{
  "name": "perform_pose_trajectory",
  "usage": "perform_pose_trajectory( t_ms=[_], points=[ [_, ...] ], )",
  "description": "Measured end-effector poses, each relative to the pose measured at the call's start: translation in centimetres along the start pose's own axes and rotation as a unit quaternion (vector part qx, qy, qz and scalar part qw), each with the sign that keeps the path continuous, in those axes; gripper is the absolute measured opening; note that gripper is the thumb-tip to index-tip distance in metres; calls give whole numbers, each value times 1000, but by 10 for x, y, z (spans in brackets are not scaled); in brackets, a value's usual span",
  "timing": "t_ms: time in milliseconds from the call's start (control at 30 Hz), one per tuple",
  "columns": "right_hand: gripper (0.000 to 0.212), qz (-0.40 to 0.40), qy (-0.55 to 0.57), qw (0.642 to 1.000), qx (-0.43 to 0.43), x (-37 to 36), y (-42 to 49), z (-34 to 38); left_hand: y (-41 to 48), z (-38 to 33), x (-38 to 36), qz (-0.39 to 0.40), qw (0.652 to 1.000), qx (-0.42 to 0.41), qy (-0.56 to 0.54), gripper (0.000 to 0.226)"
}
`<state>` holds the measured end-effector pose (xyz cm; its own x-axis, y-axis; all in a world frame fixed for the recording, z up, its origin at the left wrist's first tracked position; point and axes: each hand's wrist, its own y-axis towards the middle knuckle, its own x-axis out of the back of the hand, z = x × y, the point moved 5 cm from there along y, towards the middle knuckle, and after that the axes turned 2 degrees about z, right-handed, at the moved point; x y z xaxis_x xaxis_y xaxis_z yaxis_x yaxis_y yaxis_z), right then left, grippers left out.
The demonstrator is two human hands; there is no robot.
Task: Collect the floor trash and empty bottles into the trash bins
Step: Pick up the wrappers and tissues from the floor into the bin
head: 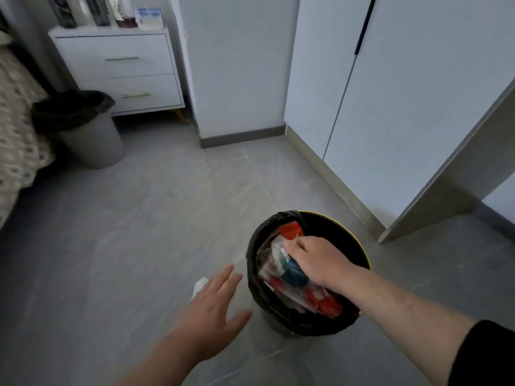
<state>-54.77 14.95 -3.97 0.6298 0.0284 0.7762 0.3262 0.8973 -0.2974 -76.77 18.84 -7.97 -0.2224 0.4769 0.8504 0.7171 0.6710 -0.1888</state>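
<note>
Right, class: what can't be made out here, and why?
Head view only.
White scrap: mostly behind the left hand.
Trash the right hand grips in the near bin: mostly under it.
Far bin's inside: hidden by its liner.
Bottles on the nightstand: cut by top edge, blurred.

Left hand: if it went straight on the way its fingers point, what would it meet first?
Probably the left rim of the black-lined trash bin, just ahead of the open left hand. Height is unclear; it might pass beside it. The white scrap lies left of that line.
</note>
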Motion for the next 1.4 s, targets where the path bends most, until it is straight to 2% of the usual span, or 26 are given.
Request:
perform_pose_trajectory(
  t_ms=[67, 167, 267, 400, 533, 633, 667, 733, 800, 933, 1000, 1067, 1133, 1200, 1267, 1333, 1400],
  points=[
    [40, -30, 18, 998, 42, 0, -4, 35, -25, 38, 6, -11, 999, 48, -12, 106],
    [19, 1, 0, 997, 83, -30, -1, 85, -62, 102, 10, -34, 991, 129, -32, 67],
    [22, 56, -33, 994, 91, -78, 10, 113, -91, 164, 2, -39, 974, 212, -65, 60],
    [22, 95, -58, 991, 67, -140, 38, 119, -112, 225, -22, -25, 956, 276, -92, 62],
    [18, 142, -99, 985, 28, -200, 74, 111, -111, 259, -48, 2, 952, 289, -104, 65],
    [17, 167, -95, 981, -25, -240, 104, 100, -105, 279, -66, 29, 951, 291, -96, 77],
    [23, 157, -92, 982, -44, -252, 114, 92, -104, 287, -71, 44, 949, 300, -84, 82],
    [53, 150, -113, 979, -74, -282, 132, 77, -106, 304, -82, 84, 943, 318, -43, 95],
    [63, 161, -140, 974, -73, -307, 139, 69, -108, 314, -90, 123, 941, 314, -8, 108],
    [34, 174, -171, 969, -32, -330, 132, 69, -113, 318, -94, 137, 939, 316, -2, 109],
    [23, 193, -143, 971, -2, -336, 126, 72, -111, 316, -91, 142, 938, 316, -4, 109],
    [20, 206, -113, 972, 28, -337, 116, 80, -111, 314, -88, 150, 935, 320, -13, 106],
    [21, 188, -82, 977, 55, -323, 109, 93, -112, 312, -84, 165, 930, 328, -32, 89],
    [19, 167, -44, 982, 74, -296, 100, 112, -112, 305, -80, 168, 925, 334, -70, 80],
    [15, 146, 5, 985, 94, -258, 88, 134, -110, 285, -70, 161, 923, 333, -106, 88],
    [14, 124, 89, 985, 79, -209, 74, 150, -99, 252, -56, 141, 930, 313, -128, 93],
    [12, 102, 155, 981, 52, -156, 59, 151, -81, 212, -40, 108, 945, 275, -143, 75]
  ],
)
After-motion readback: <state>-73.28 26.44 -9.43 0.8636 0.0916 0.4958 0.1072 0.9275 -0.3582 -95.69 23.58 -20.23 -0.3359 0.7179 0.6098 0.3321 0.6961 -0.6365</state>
